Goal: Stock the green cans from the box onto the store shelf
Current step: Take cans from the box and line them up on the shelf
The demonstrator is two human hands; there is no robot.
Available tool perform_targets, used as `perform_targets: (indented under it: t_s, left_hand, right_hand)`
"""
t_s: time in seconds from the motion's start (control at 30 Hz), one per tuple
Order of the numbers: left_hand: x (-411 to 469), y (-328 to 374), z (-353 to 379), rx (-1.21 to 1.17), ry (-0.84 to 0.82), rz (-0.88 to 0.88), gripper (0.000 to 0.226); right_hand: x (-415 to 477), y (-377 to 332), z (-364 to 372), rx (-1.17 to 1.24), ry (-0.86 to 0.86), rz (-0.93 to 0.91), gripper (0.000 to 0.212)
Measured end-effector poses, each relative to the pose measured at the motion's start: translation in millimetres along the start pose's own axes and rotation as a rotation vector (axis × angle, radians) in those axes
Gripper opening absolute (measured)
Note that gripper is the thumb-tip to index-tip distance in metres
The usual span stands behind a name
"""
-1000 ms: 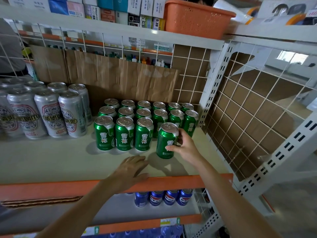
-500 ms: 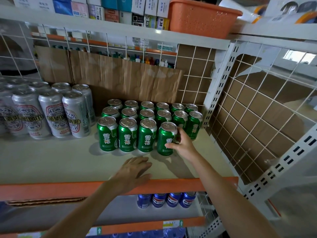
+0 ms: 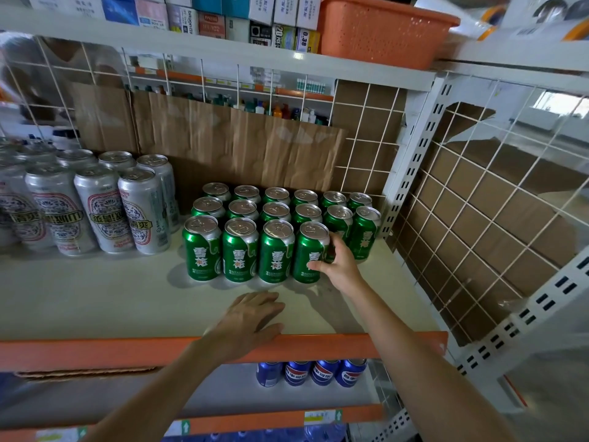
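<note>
Several green cans (image 3: 240, 247) stand in rows on the pale shelf (image 3: 95, 301), toward its right. My right hand (image 3: 338, 266) grips the rightmost can of the front row (image 3: 309, 250), which stands upright in line with its three neighbours. My left hand (image 3: 248, 320) rests flat with fingers spread on the shelf's front, over the orange edge (image 3: 79, 349). The box is not in view.
Tall silver cans (image 3: 105, 208) stand at the shelf's left. Brown cardboard (image 3: 223, 148) lines the wire back; a wire grid side panel (image 3: 478, 224) closes the right. An orange basket (image 3: 382, 30) sits on the shelf above. Blue cans (image 3: 322, 373) stand on the shelf below.
My right hand has slid the green can back and left into the front row beside the other three. My left hand has stayed on the shelf edge.
</note>
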State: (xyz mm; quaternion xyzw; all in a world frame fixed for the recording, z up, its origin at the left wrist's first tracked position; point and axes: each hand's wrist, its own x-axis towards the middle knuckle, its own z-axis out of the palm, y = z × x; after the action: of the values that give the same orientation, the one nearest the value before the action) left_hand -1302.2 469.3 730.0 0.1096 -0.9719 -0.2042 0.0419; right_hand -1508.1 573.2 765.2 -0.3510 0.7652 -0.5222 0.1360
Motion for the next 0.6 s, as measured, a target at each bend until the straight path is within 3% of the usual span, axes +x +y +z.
perform_targets:
  t_s: [0.37,0.6]
  left_hand:
    - [-0.4,-0.6,0.4,0.008,-0.002,-0.007,0.091]
    - [-0.3,0.1,-0.2,-0.007,0.002,-0.016,0.093]
  right_hand:
    - [-9.5,4.3,1.8,-0.010,-0.003,0.018,0.076]
    - [-38.0,10.5,-2.3,-0.478,-0.029,0.028,0.075]
